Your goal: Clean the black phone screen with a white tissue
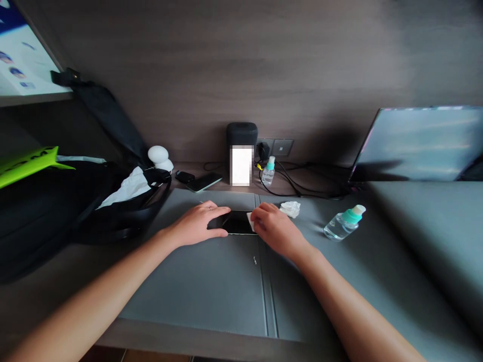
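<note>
A black smartphone (237, 222) lies flat on the grey desk mat (196, 281), its dark screen facing up. My left hand (194, 222) grips the phone's left end, thumb on the near edge and fingers along the far edge. Over the right end of the screen, my right hand (277, 229) is closed on a white wipe (249, 219) pressed to the glass; most of the wipe is hidden under the fingers. Just beyond that hand is a crumpled white tissue (290, 209). To its right, a clear spray bottle (342, 224) with a teal collar appears tilted by the wide lens.
At the back stand a black speaker-like device (242, 131) and a smaller clear bottle (268, 173) among black cables (290, 181). Another phone (205, 182) lies left of them. A black bag (45, 216) fills the left side. An upright screen (422, 146) stands right.
</note>
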Available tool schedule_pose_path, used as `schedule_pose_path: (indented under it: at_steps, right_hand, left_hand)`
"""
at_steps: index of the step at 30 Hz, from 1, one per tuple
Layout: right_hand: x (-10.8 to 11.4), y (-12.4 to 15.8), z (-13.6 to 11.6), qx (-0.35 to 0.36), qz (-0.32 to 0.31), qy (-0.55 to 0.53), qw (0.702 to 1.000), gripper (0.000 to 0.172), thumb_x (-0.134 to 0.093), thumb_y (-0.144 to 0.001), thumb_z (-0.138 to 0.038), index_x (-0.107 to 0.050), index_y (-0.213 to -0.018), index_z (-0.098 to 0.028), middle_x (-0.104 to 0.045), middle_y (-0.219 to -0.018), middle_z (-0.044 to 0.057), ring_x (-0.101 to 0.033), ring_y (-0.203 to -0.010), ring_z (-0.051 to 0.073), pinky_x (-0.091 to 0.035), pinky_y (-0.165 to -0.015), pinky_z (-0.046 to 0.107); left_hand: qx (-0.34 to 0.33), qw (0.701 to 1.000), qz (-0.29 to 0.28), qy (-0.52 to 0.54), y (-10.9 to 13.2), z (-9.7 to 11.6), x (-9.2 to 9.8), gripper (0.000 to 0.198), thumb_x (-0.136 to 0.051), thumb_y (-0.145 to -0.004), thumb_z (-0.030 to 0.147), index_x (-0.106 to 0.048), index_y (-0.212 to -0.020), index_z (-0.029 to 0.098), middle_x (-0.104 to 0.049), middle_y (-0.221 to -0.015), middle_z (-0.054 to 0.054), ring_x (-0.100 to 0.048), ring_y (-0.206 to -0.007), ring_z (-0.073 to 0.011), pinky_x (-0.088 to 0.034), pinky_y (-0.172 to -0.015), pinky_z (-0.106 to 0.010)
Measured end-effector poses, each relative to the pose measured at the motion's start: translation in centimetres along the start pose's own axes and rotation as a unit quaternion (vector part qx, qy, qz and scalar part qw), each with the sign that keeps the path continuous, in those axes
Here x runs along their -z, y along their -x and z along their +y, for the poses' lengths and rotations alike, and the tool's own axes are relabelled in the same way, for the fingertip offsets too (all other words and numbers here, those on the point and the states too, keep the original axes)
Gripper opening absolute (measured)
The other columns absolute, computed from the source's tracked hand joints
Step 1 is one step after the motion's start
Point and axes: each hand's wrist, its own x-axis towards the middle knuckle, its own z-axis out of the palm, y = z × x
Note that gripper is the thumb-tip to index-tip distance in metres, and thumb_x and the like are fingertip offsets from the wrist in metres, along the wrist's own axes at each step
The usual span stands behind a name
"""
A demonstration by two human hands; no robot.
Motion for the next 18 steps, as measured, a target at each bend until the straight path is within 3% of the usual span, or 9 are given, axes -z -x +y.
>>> schedule_pose_path:
  at_steps: [3,7,13,18]
  right_hand:
    - [-0.2,-0.09,0.15,0.022,0.0,-0.016,1.0,0.015,-0.052,-0.091,-0.009,-0.063,-0.09,-0.019,-0.059,-0.092,0.005,-0.054,-0.087,0.018,-0.042,-0.08,0.029]
    - [-0.22,-0.16,0.28,-0.012,0.022,0.0,1.0,0.015,-0.051,-0.092,-0.011,-0.063,-0.088,-0.018,-0.058,-0.09,0.006,-0.055,-0.088,0.02,-0.043,-0.081,0.032]
    - [-0.14,-0.01,-0.36,0.048,-0.005,-0.017,0.999,0.014,-0.05,-0.097,-0.018,-0.063,-0.095,-0.019,-0.058,-0.094,0.007,-0.055,-0.09,0.019,-0.045,-0.082,0.032]
    - [-0.2,0.01,-0.5,0.019,0.006,0.043,0.999,0.016,-0.048,-0.096,-0.014,-0.063,-0.098,-0.018,-0.058,-0.095,0.008,-0.054,-0.09,0.021,-0.044,-0.083,0.034]
  left_hand:
    - [0.001,1.0,0.002,0.003,0.04,0.0,0.0,0.058,-0.066,-0.086,0.05,-0.052,-0.138,0.031,-0.059,-0.119,-0.007,-0.06,-0.109,-0.0244,-0.047,-0.098,-0.039]
    - [0.0,1.0,0.003,0.008,0.08,0.02,0.05,0.057,-0.065,-0.086,0.051,-0.051,-0.138,0.032,-0.059,-0.12,-0.006,-0.06,-0.109,-0.0242,-0.047,-0.099,-0.039]
    - [0.002,1.0,0.0,0.001,0.03,0.13,0.1,0.058,-0.066,-0.086,0.05,-0.052,-0.138,0.03,-0.059,-0.12,-0.007,-0.059,-0.11,-0.0242,-0.047,-0.098,-0.038]
    - [-0.002,1.0,0.001,0.006,0.03,0.04,0.03,0.058,-0.066,-0.086,0.051,-0.051,-0.139,0.03,-0.059,-0.12,-0.007,-0.06,-0.109,-0.0238,-0.047,-0.099,-0.038]
